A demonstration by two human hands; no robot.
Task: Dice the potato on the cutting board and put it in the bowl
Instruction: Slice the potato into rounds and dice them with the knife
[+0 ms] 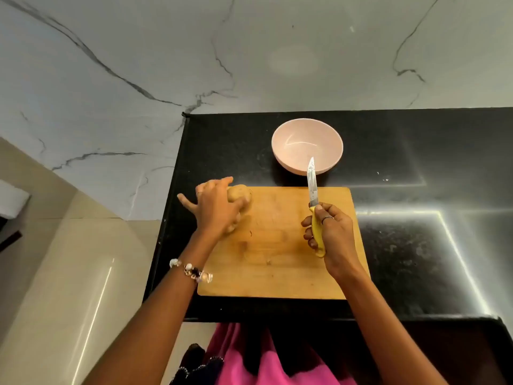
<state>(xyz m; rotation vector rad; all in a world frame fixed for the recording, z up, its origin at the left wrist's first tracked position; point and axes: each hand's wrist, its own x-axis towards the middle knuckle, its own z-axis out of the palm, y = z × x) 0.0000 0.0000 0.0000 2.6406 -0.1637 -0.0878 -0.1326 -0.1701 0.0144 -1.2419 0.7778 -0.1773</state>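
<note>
A whole brown potato [241,194] lies at the far left corner of the wooden cutting board [277,259]. My left hand [215,208] covers it, fingers curled around it; most of the potato is hidden under the hand. My right hand [330,234] grips the yellow handle of a knife [312,184] above the board's right side, blade pointing away from me toward the bowl. The pale pink bowl [286,132] stands empty on the black counter just beyond the board.
The black counter [416,245] ends at its left edge beside the board and at the front edge near my body. A marble wall rises behind. Beige floor tiles lie to the left.
</note>
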